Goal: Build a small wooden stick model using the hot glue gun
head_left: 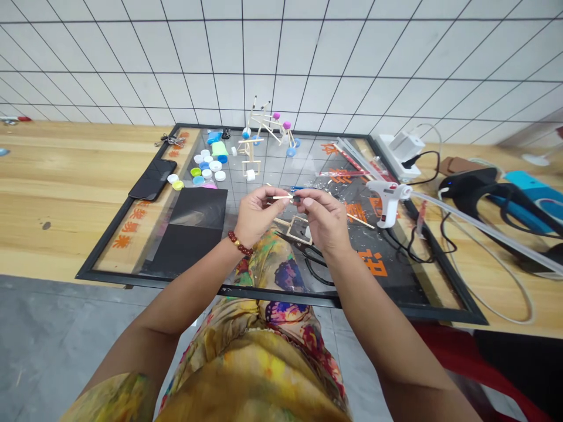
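My left hand (259, 215), a beaded bracelet at its wrist, pinches a thin pale wooden stick (281, 197). Close against the stick's end, my right hand (325, 220) grips a small dark piece (296, 199) between thumb and fingers; its exact kind is too small to tell. Both hands are raised over the glass panel (237, 240), fingertips almost meeting. Below the right hand lie black-handled scissors (313, 253), partly hidden by it. Beside their blades is a small wooden stick frame (290, 225) with a white cap. Another loose stick (360, 221) lies to the right.
Coloured bottle caps (215, 166), a black phone (153, 180) and black sheets (189, 228) are on the left. Stick models (264, 126) stand at the back. A white glue gun (389, 199), its cable, and a power strip (398, 157) occupy the right.
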A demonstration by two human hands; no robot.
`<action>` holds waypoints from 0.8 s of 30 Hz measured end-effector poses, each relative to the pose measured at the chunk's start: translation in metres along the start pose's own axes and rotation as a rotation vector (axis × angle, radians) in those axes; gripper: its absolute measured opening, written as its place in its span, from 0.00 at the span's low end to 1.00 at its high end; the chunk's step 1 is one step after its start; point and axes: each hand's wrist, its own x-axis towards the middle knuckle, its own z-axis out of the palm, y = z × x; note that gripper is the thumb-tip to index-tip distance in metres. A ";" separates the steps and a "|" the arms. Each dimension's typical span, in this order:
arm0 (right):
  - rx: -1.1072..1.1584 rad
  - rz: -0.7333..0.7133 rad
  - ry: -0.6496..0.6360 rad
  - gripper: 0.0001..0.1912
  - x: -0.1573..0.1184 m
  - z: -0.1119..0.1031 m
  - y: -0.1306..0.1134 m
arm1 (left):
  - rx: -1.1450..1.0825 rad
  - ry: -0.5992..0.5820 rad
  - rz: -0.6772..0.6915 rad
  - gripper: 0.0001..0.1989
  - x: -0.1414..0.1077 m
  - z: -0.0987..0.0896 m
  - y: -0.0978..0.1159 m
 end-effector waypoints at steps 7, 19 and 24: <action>-0.192 -0.189 -0.060 0.22 0.001 -0.002 0.002 | 0.064 -0.013 0.069 0.10 -0.002 0.000 0.001; -0.313 -0.324 -0.004 0.08 0.000 -0.005 0.002 | 0.047 0.013 0.051 0.10 0.000 0.000 0.001; -0.201 -0.173 -0.041 0.10 -0.001 -0.005 0.002 | 0.078 0.026 0.082 0.07 0.000 0.000 0.001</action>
